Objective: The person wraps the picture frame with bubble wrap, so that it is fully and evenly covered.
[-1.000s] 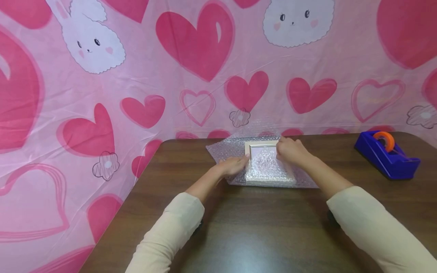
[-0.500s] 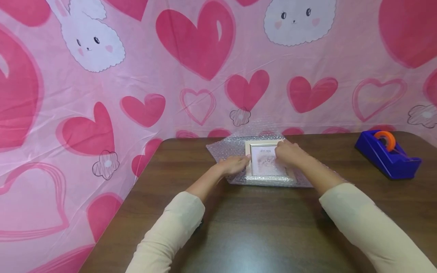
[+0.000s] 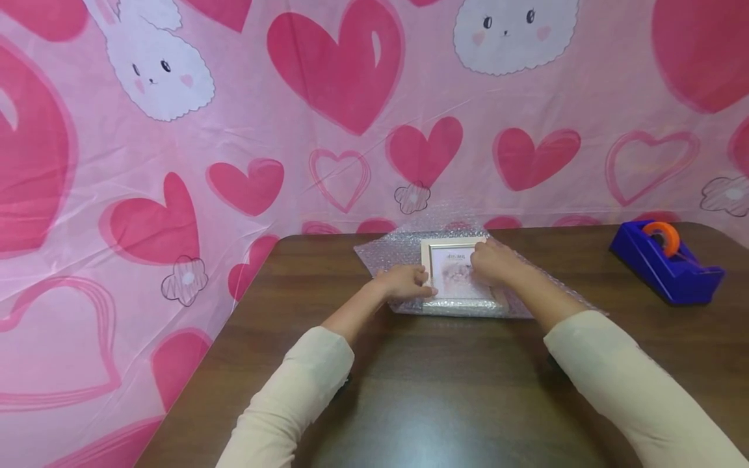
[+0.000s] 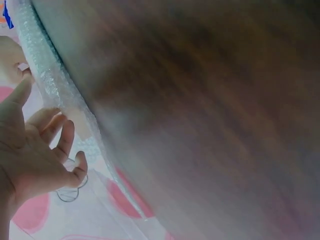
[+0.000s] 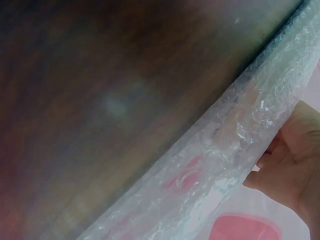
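Note:
A pale picture frame (image 3: 425, 243) with a printed picture (image 3: 458, 273) lies on a sheet of bubble wrap (image 3: 380, 250) near the table's far edge. A fold of the wrap covers the frame's near edge. My left hand (image 3: 404, 283) rests at the frame's left side, thumb over its near left corner. In the left wrist view its other fingers bend loosely beside the bubble wrap (image 4: 52, 75). My right hand (image 3: 494, 263) curls over the frame's right side and pinches the wrap, its fingertips hidden. The right wrist view shows that hand (image 5: 295, 160) behind the folded wrap (image 5: 235, 130).
On the right of the brown wooden table (image 3: 409, 390) stands a blue tape dispenser (image 3: 667, 270) with an orange roll (image 3: 662, 237). A pink cloth (image 3: 351, 182) with hearts and rabbits hangs right behind the table.
The bubble wrap over the picture has drawn back, so the print now shows clearly. A wrap corner has spread out on the right. My left thumb has shifted towards the near corner.

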Tool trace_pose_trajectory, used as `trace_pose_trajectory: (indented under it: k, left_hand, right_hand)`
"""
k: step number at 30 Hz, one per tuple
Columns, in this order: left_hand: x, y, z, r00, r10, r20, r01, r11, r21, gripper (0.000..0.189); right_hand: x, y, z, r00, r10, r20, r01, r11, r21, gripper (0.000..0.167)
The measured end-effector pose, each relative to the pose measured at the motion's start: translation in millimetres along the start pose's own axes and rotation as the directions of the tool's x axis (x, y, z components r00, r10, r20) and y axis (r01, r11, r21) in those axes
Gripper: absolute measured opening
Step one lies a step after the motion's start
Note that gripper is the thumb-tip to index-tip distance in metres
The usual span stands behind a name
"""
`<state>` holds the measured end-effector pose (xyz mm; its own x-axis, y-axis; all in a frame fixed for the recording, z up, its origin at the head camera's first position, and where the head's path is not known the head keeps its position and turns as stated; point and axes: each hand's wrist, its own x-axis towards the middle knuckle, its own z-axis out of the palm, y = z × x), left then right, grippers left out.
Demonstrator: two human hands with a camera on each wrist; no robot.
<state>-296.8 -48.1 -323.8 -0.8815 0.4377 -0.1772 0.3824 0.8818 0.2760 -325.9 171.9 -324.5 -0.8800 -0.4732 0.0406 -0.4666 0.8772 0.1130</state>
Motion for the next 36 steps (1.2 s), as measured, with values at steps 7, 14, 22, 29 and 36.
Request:
trace_pose_trajectory:
  k: [7, 14, 22, 29, 36]
  left_hand:
    - [2.4, 2.1, 5.6, 0.997, -0.027, -0.078, 0.032, 0.998, 0.063, 0.056]
    - [1.2, 3.9, 7.6, 0.995, -0.032, -0.092, 0.040, 0.995, 0.091, 0.048]
    - [1.2, 3.7, 8.9, 0.995, -0.046, -0.084, 0.053, 0.996, 0.077, 0.053]
    - [-0.1, 4.8, 8.3, 0.995, -0.053, -0.090, 0.059, 0.996, 0.065, 0.053]
    - [-0.8, 10.9, 9.7, 0.995, -0.036, -0.089, 0.043, 0.995, 0.087, 0.053]
  right_hand:
    - [0.8, -2.7, -1.5, 1.000, 0.011, 0.014, -0.012, 0.999, 0.038, 0.011]
    - [3.3, -3.1, 1.7, 1.000, 0.023, 0.013, -0.024, 0.999, 0.044, 0.011]
    - [11.4, 8.2, -2.5, 0.999, -0.028, 0.018, 0.024, 0.985, 0.170, 0.008]
    - [24.7, 29.5, -17.2, 0.999, 0.027, -0.035, -0.009, 0.897, 0.443, 0.028]
    - [38.1, 40.9, -17.7, 0.996, 0.082, -0.022, -0.051, 0.787, 0.614, 0.045]
